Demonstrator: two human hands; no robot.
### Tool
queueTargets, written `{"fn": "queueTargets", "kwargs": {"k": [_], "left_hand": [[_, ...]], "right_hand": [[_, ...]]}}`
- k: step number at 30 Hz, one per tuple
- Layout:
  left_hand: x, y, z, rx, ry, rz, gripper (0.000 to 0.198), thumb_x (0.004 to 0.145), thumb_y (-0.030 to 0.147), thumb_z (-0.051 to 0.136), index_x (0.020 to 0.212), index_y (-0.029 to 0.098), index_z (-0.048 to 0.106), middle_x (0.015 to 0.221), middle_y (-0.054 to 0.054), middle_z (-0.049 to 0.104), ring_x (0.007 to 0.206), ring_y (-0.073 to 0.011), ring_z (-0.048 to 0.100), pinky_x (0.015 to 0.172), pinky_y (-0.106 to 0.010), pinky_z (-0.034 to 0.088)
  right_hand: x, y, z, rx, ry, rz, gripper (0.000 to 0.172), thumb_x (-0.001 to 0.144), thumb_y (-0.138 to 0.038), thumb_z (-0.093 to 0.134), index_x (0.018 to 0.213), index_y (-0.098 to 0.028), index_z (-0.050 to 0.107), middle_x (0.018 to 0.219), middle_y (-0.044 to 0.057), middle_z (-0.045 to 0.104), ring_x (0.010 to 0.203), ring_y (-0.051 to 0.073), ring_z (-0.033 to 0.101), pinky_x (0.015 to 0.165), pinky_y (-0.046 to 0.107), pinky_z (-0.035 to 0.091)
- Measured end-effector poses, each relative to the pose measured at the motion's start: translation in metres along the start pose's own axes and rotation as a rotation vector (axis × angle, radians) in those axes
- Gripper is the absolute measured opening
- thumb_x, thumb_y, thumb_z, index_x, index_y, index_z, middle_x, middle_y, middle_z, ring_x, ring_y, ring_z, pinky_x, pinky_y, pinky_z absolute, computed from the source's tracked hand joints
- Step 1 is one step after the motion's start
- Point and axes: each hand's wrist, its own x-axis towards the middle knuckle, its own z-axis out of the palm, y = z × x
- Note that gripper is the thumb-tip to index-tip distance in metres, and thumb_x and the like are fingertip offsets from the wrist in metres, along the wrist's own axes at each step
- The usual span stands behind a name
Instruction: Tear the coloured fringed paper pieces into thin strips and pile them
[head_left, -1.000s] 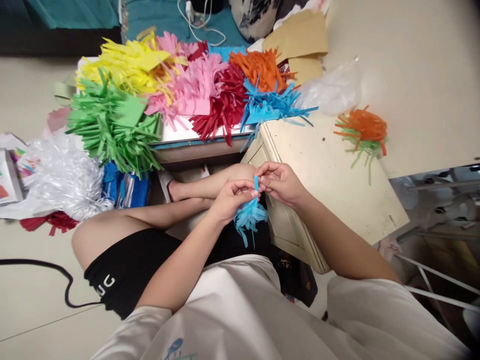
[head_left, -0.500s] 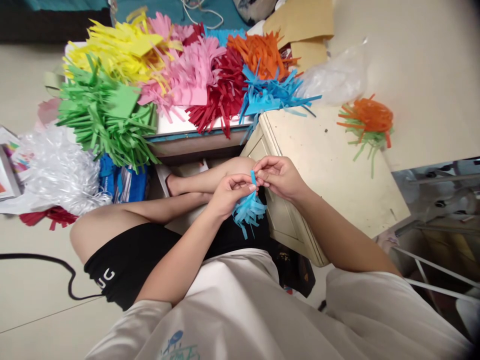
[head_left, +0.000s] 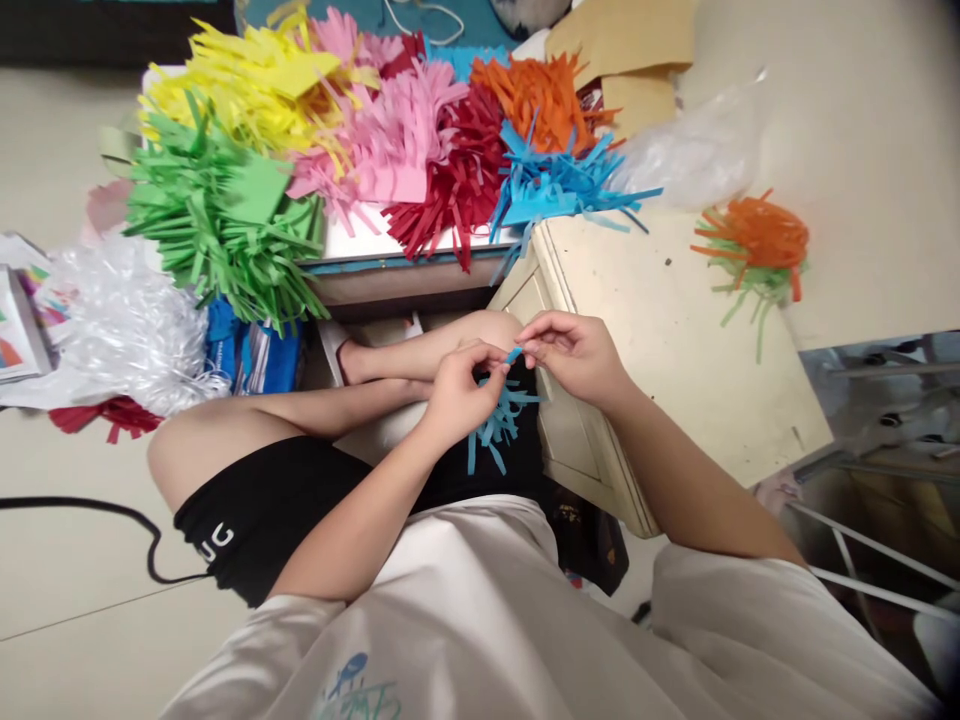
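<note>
A light-blue paper tassel [head_left: 501, 425] hangs fringe-down below my left hand [head_left: 466, 395], over my lap. Thumb and fingers of that hand pinch its upper end, where a short blue tip [head_left: 514, 354] sticks out toward the right. My right hand [head_left: 574, 357] is closed in a pinch at this tip, its fingertips touching or nearly touching it. The spot where the tip meets the right fingers is partly hidden.
Fringed paper bundles in green [head_left: 225, 215], yellow [head_left: 247, 85], pink [head_left: 397, 130], dark red [head_left: 457, 180], orange [head_left: 540, 100] and blue [head_left: 562, 185] lie ahead. A cream cabinet [head_left: 660, 330] stands right, bearing an orange and green tassel [head_left: 761, 240]. White shredded strands [head_left: 142, 320] lie left.
The blue strip that stood upright above my left fingers now shows as a short tip slanting toward my right hand. The fringe hangs a little differently; the view has shifted slightly.
</note>
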Motion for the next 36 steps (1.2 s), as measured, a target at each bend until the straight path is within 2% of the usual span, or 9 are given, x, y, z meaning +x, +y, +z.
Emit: {"fn": "queueTargets", "kwargs": {"k": [6,11,24,28,36], "left_hand": [[-0.002,0.001,-0.001,0.211,0.036,0.064,0.012,0.093,0.011,0.069,0.09,0.019,0.077,0.085,-0.003,0.074,0.08,-0.0186,0.068,0.077,-0.031,0.054],[-0.003,0.001,-0.001,0.314,0.021,0.082,0.014,0.094,0.009,0.067,0.092,0.02,0.075,0.087,-0.004,0.074,0.083,-0.0202,0.069,0.079,-0.032,0.054],[-0.005,0.004,-0.002,0.531,0.017,0.088,0.016,0.097,0.008,0.064,0.096,0.02,0.074,0.095,-0.008,0.076,0.09,-0.0253,0.073,0.086,-0.038,0.057],[-0.005,0.009,-0.003,0.584,-0.011,0.09,0.015,0.099,0.01,0.063,0.098,0.02,0.074,0.095,-0.01,0.075,0.092,-0.0276,0.072,0.086,-0.04,0.058],[-0.004,0.012,-0.005,0.595,-0.029,0.07,0.016,0.096,0.008,0.063,0.092,0.02,0.073,0.091,-0.008,0.072,0.09,-0.0261,0.07,0.082,-0.037,0.055]], "right_hand": [[-0.003,0.003,0.001,-0.173,0.012,-0.077,0.019,0.097,-0.038,0.084,0.093,-0.022,0.075,0.087,0.003,0.074,0.069,0.015,0.068,0.073,0.033,0.062],[-0.004,0.005,0.001,-0.321,0.029,-0.178,0.008,0.099,-0.028,0.073,0.094,-0.022,0.074,0.093,0.004,0.075,0.069,0.016,0.07,0.07,0.033,0.06],[-0.005,0.003,0.004,-0.691,-0.007,-0.358,0.014,0.101,-0.014,0.057,0.095,-0.024,0.064,0.093,0.007,0.073,0.083,0.024,0.068,0.079,0.039,0.057],[-0.006,0.003,0.006,-0.734,-0.016,-0.39,0.015,0.104,-0.014,0.054,0.098,-0.024,0.063,0.097,0.008,0.073,0.085,0.024,0.067,0.079,0.04,0.056],[-0.008,0.004,0.006,-0.801,-0.045,-0.47,0.016,0.108,-0.015,0.05,0.101,-0.024,0.061,0.101,0.01,0.073,0.091,0.026,0.069,0.081,0.039,0.055]]}}
